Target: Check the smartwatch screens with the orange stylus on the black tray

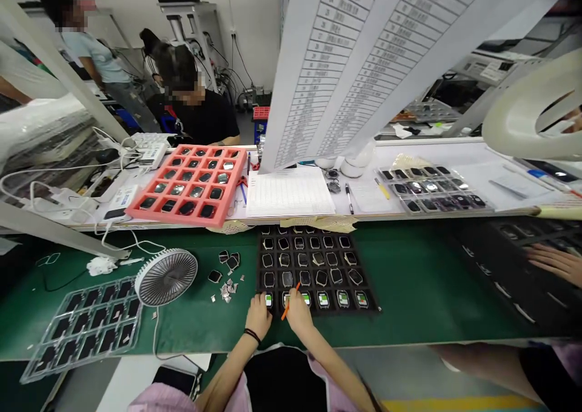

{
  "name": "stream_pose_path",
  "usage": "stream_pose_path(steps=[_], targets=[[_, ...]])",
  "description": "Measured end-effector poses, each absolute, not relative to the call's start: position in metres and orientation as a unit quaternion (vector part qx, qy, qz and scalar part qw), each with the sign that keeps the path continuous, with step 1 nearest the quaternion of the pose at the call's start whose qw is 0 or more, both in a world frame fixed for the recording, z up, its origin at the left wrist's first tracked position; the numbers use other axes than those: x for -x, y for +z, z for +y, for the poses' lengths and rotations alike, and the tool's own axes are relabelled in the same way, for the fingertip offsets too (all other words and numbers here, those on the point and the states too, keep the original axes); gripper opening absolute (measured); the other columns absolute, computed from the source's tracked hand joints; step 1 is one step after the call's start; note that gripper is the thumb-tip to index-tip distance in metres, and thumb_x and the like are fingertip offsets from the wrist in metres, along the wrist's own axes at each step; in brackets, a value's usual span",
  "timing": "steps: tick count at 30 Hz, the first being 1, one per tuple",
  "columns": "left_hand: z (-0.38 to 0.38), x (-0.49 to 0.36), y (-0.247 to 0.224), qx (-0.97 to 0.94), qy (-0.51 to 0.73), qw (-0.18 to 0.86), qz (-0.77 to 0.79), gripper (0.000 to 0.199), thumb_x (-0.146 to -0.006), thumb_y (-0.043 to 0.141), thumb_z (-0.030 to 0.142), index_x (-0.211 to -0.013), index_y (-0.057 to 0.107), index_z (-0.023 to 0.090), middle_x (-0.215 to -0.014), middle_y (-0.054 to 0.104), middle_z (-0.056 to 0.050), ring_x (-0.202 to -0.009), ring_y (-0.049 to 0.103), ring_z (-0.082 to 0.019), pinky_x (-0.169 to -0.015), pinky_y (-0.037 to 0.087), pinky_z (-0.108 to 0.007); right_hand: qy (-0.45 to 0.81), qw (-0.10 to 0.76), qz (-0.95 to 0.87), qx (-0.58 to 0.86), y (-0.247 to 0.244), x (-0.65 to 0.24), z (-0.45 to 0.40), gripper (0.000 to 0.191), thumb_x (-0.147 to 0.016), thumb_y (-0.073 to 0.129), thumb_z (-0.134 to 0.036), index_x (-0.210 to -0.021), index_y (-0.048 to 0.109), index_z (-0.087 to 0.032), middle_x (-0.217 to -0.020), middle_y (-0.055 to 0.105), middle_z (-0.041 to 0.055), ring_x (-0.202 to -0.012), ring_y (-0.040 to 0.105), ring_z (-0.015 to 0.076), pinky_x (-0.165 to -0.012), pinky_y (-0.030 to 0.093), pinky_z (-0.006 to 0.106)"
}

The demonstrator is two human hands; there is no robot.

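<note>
A black foam tray (369, 279) on the green mat holds rows of square smartwatch faces. Along its front row several screens glow green and white, among them a lit smartwatch (343, 299). My left hand (259, 316) is at the tray's front left corner, its fingers curled at the edge of a lit smartwatch (268, 301) and partly covering it. My right hand (299, 312) is closed around a slim orange stick-like tool (285, 311), over the front row just to the right. The tool's exact kind and the watches beneath this hand are hidden.
Left of the tray lie loose watch faces (214, 276), small silvery pieces (228, 289), a white fan (167, 277) and a clear plastic tray (86, 363). A pink foam tray (221, 215) overhangs the shelf. Hanging paper sheets (291, 97) block the upper view. A co-worker's hand (557, 263) is at right.
</note>
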State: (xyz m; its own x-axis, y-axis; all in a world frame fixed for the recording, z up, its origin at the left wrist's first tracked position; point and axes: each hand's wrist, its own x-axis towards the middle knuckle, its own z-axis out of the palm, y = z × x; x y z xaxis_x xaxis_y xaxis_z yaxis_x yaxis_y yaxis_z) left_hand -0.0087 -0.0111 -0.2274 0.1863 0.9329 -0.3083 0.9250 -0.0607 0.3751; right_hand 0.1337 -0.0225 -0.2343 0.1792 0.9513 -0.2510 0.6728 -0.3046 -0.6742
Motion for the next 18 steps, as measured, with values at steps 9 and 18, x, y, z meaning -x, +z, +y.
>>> stream_pose_path(steps=[9,18], targets=[[0.020,0.016,-0.228,-0.723,-0.028,0.346,0.597,0.062,-0.062,0.059,-0.002,-0.119,0.044,0.015,-0.112,0.059,-0.012,-0.107,0.059,-0.025,-0.092,0.043,-0.030,0.374,0.298,-0.564,0.674,-0.249,-0.137,-0.020,0.020,-0.092,0.033,-0.027,-0.087,0.052,-0.020,-0.070,0.061,0.0039,-0.059,0.064,0.0218,-0.054,0.047,0.030],[0.014,0.025,-0.222,-0.717,0.035,0.420,0.555,0.054,-0.062,0.058,0.000,-0.109,0.049,0.027,-0.101,0.067,0.001,-0.098,0.064,-0.020,-0.081,0.046,-0.026,0.412,0.381,-0.527,0.639,-0.254,-0.128,-0.014,0.024,-0.087,0.039,-0.042,-0.080,0.052,-0.023,-0.064,0.059,0.0021,-0.057,0.063,0.0228,-0.052,0.046,0.031]])
